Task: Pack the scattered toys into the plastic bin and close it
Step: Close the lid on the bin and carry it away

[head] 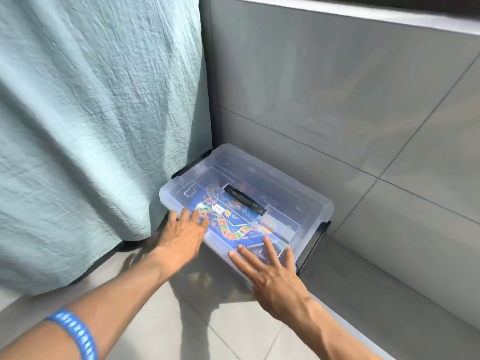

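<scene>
Hanging at the far left, a pale blue sheet drapes down to the floor. Next, the left hand lies flat and open-fingered on the near left corner of the bin's lid. The clear bin sits in the corner by the grey wall, toys visible inside. The right hand, fingers spread, presses the near edge, holding nothing. If the side latch isn't snapped, uneven pressing could leave the lid unseated.
</scene>
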The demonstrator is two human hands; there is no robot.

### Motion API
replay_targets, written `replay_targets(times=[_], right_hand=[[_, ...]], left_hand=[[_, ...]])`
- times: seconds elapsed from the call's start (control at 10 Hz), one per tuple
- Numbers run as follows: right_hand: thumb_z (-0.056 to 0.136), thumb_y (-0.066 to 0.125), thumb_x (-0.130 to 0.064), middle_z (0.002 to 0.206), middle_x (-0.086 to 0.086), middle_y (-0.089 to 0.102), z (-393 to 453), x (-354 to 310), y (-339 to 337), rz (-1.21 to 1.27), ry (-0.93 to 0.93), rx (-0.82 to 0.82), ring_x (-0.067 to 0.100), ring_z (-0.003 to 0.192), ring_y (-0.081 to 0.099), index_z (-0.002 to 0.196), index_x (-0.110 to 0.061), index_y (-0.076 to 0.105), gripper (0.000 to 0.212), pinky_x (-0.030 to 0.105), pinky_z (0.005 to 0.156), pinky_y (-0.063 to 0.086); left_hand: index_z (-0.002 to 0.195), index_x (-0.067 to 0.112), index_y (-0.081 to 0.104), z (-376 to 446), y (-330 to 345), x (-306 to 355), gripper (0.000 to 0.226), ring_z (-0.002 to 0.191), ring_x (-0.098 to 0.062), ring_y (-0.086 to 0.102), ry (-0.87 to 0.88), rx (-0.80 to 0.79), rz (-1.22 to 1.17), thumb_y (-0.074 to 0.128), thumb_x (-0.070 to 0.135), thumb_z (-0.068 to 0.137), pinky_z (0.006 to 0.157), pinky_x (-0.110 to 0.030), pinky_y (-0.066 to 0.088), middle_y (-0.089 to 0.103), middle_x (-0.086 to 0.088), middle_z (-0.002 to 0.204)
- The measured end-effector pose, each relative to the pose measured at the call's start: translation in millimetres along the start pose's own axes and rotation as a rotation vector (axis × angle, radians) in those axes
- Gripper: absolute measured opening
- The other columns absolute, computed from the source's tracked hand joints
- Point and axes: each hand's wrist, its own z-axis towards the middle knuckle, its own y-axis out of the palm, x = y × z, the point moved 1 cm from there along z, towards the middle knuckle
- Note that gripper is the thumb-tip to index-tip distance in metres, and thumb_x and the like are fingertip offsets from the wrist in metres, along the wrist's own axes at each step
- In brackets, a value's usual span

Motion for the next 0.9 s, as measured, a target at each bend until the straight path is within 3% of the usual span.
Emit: replay_targets(times=[0.1,0.2,0.3,0.4,0.5,0.7,0.8,0.9], right_hand=[[0.083,0.066,-0.021,0.161,-0.016,0.016,18.5,1.4,0.5,0.048,-0.011,0.045,0.052,0.142,0.017,0.151,-0.041,-0.001,0.097,0.079,0.093,0.026],[0.092,0.053,-0.019,0.163,-0.016,0.008,33.0,-9.6,3.6,0.097,0.009,0.078,0.052,0.144,0.007,0.148,-0.043,-0.011,0.089,0.078,0.1,0.017],[0.091,0.054,-0.019,0.161,-0.017,0.015,48.2,-8.1,0.7,0.068,0.024,0.077,0.051,0.144,0.011,0.15,-0.043,-0.005,0.087,0.078,0.101,0.018],[0.094,0.046,-0.019,0.162,-0.021,-0.002,69.9,19.2,-12.9,0.065,0.033,-0.055,0.043,0.147,-0.008,0.15,-0.044,-0.013,0.085,0.069,0.11,0.004],[0.093,0.047,-0.019,0.161,-0.022,-0.002,78.9,27.6,-17.6,0.083,-0.004,-0.07,0.041,0.148,-0.01,0.15,-0.045,-0.012,0.086,0.067,0.111,0.003],[0.08,0.064,-0.021,0.155,-0.019,0.032,78.9,29.3,-2.6,0.036,-0.034,0.018,0.048,0.142,0.024,0.15,-0.043,0.006,0.094,0.076,0.1,0.028],[0.091,0.054,-0.021,0.159,-0.026,0.008,91.8,29.5,-10.1,0.171,0.01,-0.093,0.038,0.149,-0.005,0.149,-0.05,-0.004,0.088,0.071,0.109,0.006],[0.093,0.057,-0.032,0.158,-0.029,0.006,84.5,44.9,-16.0,0.334,0.018,-0.158,0.029,0.15,-0.012,0.149,-0.052,0.002,0.081,0.068,0.112,-0.002]], left_hand=[[0.144,0.021,0.031,4.2,0.9,14.9,0.053,0.122,-0.033,0.043,-0.027,0.013,-0.093,0.048,0.028,0.094,0.094,-0.042,0.038,0.04,-0.008,0.141],[0.148,0.031,0.027,7.6,7.6,14.2,0.052,0.115,-0.033,0.048,-0.147,-0.008,-0.195,0.045,0.033,0.1,0.092,-0.039,0.04,0.035,-0.013,0.143],[0.15,0.034,0.024,14.1,4.7,6.4,0.051,0.115,-0.031,0.048,-0.214,0.006,-0.264,0.041,0.037,0.101,0.091,-0.038,0.042,0.035,-0.013,0.141],[0.146,0.029,0.032,28.5,-4.2,7.0,0.045,0.117,-0.03,0.049,-0.187,0.029,-0.34,0.039,0.035,0.102,0.091,-0.038,0.043,0.043,-0.013,0.133],[0.139,0.023,0.043,35.2,-9.4,1.6,0.037,0.116,-0.03,0.051,-0.154,0.072,-0.36,0.038,0.031,0.103,0.092,-0.037,0.043,0.048,-0.013,0.126],[0.144,0.017,0.041,43.6,3.4,-7.3,0.043,0.122,-0.033,0.046,-0.112,0.078,-0.576,0.043,0.026,0.101,0.1,-0.039,0.042,0.037,-0.017,0.14],[0.152,0.021,0.023,35.7,-0.7,0.5,0.059,0.134,-0.035,0.039,-0.145,-0.092,-0.688,0.048,0.026,0.099,0.108,-0.038,0.035,0.006,-0.017,0.16],[0.154,0.024,0.018,24.4,-25.8,6.0,0.066,0.143,-0.03,0.031,-0.024,-0.168,-0.686,0.052,0.031,0.097,0.114,-0.036,0.028,0.001,-0.009,0.163]])
